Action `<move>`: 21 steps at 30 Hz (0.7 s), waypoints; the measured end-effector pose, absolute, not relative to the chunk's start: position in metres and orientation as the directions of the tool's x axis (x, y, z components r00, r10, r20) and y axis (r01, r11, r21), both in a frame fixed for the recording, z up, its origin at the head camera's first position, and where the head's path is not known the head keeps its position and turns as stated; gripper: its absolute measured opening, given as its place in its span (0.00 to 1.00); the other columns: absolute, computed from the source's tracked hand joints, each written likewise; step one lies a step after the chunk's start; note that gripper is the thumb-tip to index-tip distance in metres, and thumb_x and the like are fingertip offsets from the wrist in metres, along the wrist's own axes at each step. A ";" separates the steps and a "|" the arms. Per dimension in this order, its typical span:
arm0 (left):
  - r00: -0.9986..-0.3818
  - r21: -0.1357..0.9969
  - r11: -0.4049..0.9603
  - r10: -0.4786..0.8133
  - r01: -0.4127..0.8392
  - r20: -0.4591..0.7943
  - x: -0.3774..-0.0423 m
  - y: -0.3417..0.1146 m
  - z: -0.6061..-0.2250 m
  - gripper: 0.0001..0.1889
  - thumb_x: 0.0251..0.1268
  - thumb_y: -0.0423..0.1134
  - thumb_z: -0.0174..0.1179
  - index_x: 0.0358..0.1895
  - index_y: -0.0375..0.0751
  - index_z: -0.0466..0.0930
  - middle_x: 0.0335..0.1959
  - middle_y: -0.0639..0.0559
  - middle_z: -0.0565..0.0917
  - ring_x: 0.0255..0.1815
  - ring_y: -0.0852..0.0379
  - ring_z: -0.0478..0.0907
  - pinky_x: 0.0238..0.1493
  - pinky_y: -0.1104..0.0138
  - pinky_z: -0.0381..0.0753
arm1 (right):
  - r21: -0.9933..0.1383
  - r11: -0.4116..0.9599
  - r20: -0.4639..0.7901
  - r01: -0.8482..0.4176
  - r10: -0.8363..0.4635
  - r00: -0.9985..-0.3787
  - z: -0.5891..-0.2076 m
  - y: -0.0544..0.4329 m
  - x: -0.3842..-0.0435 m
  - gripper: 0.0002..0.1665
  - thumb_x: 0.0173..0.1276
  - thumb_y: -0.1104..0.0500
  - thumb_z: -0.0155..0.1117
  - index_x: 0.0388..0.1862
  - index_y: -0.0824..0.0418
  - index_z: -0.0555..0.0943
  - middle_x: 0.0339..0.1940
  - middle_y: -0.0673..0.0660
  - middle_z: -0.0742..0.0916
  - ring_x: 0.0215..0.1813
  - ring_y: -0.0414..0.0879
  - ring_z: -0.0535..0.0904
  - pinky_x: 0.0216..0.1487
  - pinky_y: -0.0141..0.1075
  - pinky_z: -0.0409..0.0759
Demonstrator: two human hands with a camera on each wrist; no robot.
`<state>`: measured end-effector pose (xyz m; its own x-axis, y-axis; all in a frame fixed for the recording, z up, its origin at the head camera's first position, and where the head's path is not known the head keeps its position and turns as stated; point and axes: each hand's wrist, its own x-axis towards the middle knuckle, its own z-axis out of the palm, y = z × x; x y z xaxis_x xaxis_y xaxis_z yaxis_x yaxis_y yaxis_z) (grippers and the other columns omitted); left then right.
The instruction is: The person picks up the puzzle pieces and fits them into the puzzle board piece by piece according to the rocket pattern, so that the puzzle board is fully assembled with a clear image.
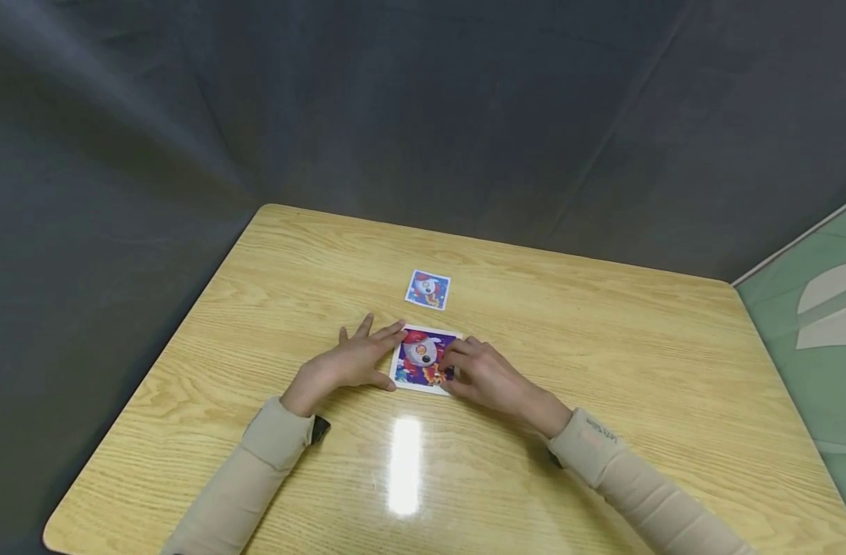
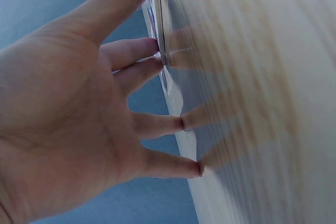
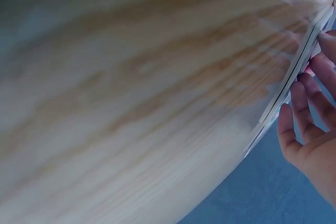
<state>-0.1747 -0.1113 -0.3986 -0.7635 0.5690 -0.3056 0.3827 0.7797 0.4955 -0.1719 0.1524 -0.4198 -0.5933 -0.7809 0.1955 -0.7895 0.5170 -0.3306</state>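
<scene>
A square, white-bordered picture board (image 1: 420, 351) with a rocket on a purple ground lies flat on the table. My left hand (image 1: 349, 362) rests at its left side with fingers spread, the fingertips and thumb along the border. In the left wrist view the fingers (image 2: 165, 124) of that hand reach down to the wood and the board's edge. From the right, my right hand (image 1: 485, 374) touches the picture's lower right part with bent fingers, hiding that corner. The right wrist view shows its fingertips (image 3: 299, 85) on the board's face, spaced apart.
A smaller card (image 1: 428, 290) with a similar rocket picture lies beyond the board. The wooden table (image 1: 603, 354) reflects a bright light near its front. Dark curtain (image 1: 423, 116) hangs behind and at left, and a green panel (image 1: 825, 324) stands at right.
</scene>
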 end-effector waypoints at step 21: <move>-0.766 0.489 0.791 0.556 0.368 -0.323 -0.178 -0.110 -0.400 0.48 0.57 0.51 0.67 0.77 0.46 0.49 0.79 0.52 0.44 0.74 0.30 0.30 0.61 0.27 0.34 | -0.316 0.545 0.179 -0.776 -0.769 -0.613 -0.418 0.150 -0.168 0.11 0.61 0.54 0.71 0.39 0.56 0.84 0.42 0.49 0.82 0.44 0.43 0.74 0.43 0.38 0.77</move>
